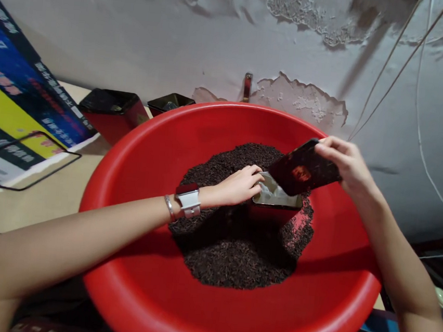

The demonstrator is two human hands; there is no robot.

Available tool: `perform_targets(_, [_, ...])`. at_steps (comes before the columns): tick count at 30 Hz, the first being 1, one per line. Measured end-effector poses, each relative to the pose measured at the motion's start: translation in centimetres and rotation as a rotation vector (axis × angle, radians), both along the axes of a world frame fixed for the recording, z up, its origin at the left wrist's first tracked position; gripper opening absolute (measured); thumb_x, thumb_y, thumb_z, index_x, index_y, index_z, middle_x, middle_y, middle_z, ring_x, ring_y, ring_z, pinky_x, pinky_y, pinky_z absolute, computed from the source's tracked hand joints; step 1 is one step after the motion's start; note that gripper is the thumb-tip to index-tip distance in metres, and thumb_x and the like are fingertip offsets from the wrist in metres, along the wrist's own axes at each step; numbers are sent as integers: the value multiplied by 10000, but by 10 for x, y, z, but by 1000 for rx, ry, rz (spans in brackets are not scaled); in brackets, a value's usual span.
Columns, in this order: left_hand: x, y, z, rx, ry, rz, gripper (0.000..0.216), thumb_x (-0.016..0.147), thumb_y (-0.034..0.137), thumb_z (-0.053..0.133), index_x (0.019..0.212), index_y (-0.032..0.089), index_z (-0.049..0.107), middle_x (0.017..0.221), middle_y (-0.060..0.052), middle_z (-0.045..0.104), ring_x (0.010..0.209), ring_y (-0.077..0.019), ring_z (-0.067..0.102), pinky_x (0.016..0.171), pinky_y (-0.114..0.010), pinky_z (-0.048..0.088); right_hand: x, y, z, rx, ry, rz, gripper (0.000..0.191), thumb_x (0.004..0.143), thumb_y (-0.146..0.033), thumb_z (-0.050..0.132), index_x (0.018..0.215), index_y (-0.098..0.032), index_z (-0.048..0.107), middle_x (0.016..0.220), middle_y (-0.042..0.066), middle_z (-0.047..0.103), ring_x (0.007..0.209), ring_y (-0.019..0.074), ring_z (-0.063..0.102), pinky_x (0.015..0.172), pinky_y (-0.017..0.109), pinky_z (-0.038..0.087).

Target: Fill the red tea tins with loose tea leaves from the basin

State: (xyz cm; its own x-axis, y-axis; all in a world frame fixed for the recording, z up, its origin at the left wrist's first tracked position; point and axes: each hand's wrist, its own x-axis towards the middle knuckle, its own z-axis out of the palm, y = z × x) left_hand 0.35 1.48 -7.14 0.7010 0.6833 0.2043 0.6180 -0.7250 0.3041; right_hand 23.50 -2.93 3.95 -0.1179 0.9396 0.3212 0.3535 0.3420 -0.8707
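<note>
A square tin (275,213) with dark red sides stands in dark loose bits (235,264) that look like tea leaves, inside a large red basin (206,321). A translucent plastic bag (277,195) lines the tin's mouth. My left hand (243,185) has its fingers curled over the tin's left rim, touching the bag's edge. Pinched by one edge in my right hand (341,159) is a black lid (303,168) with a red emblem, tilted above the tin's right side. The lid hides part of the tin's opening. My left wrist bears a watch and a bracelet.
Behind the basin's left rim stand two more open tins (111,116) (170,103). A printed board (20,99) leans at the left, near a thin black wire frame (47,186). Peeling wall (141,28) rises behind; cords (394,78) hang at the right.
</note>
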Motion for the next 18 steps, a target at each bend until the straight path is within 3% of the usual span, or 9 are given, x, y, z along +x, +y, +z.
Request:
perform_targets(4, [-2,-3,1,19,-36,16,334,908,246,395,1068,108,653,1293,-154,492,1200,-260,488,1062,-429,395,18,10,4,183,-77,-285,342,726,-458,660,625,-205,454,592,-37,471,538,102,433,536,253,330])
perform_targets(9, [-3,-7,6,98,-100,-13,285,901,244,441,1036,141,670,1381,-145,415,1261,-279,432,1071,-471,382,20,32,-23,229,-586,-439,297,742,-431,663,644,-195,511,724,34,588,692,172,529,674,320,401])
perform_targets(11, [-3,-8,6,98,-106,-35,285,917,275,435,1001,156,681,1371,-131,431,1260,-276,429,1073,-478,381,14,35,-35,192,-755,-399,280,774,-433,650,689,-192,536,783,59,600,749,196,542,709,339,415])
perform_targets(13, [-3,-8,4,84,-102,-40,302,929,304,422,963,170,691,1351,-115,455,1253,-269,432,1079,-484,375,5,33,-46,192,-858,-267,240,806,-411,637,761,-188,562,864,77,608,818,210,548,743,342,427])
perform_targets(18, [-3,-6,0,53,-96,-21,311,925,318,427,900,179,704,1340,-101,471,1257,-265,423,1094,-478,362,-17,23,-60,223,-948,-1,159,851,-332,602,894,-180,582,981,99,600,918,228,537,808,362,442])
